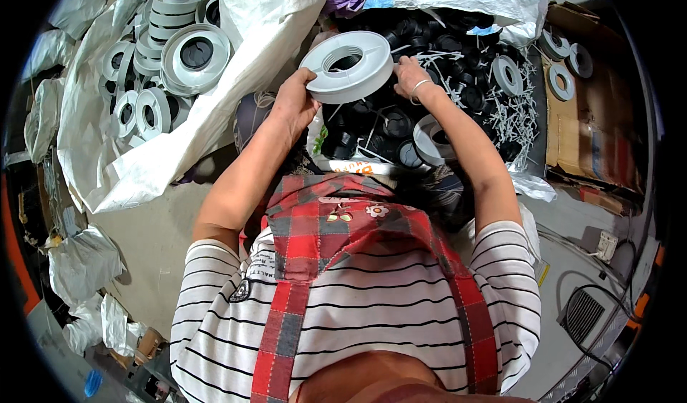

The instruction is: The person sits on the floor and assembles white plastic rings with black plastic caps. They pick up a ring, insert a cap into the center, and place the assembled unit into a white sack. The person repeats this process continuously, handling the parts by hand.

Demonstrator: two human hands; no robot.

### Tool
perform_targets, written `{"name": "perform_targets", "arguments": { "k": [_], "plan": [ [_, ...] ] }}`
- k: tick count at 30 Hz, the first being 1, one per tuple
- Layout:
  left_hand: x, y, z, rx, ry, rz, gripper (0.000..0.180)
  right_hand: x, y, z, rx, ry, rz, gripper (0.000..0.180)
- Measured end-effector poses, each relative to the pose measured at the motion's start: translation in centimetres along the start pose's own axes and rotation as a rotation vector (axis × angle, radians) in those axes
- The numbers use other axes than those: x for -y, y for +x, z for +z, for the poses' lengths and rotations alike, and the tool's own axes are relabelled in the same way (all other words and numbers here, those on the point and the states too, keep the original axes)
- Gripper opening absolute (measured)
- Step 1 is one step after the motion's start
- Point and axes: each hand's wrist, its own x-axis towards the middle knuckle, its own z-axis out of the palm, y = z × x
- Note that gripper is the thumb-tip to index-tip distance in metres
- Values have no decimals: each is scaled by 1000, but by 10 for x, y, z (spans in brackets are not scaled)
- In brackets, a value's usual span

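My left hand [297, 99] grips a pale grey plastic ring [372, 56] at its left edge. The ring is tilted, with a threaded hole in its middle. Just beyond its right edge, my right hand [413, 78] reaches over a heap of black plastic caps [397, 122], its fingers bent inward and closed. Whatever those fingers hold, if anything, is hidden. Thin white plastic sprue pieces [519, 120] lie among the caps and pile up at the right. Another pale grey ring [424, 139] lies below my right wrist, and one more ring [507, 76] rests on the heap's right side.
A large white woven sack [268, 23] on the left holds many grey rings, some with black centres [196, 52]. At the right, several loose rings [561, 81] lie on a cardboard box [594, 131]. Cables [590, 292] and a socket block [607, 245] are at the lower right.
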Motion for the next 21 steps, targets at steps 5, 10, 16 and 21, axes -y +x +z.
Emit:
{"name": "perform_targets", "arguments": {
  "k": [5, 10, 16, 21],
  "plan": [
    [15, -9, 5, -55, 5, -58, 42, 1, 8, 54, -165, 130, 96, 25],
    [21, -1, -3, -95, -74, -16, 41, 51, -42, -19, -364, 1255, 174, 6],
    [42, -26, 22, 373, 324, 236, 41, 74, -76, -39, -474, 1758, 63, 15],
    [46, -44, 32, 327, 447, 378, 36, 81, -90, -67, -450, 1538, 102, 48]
  ]
}}
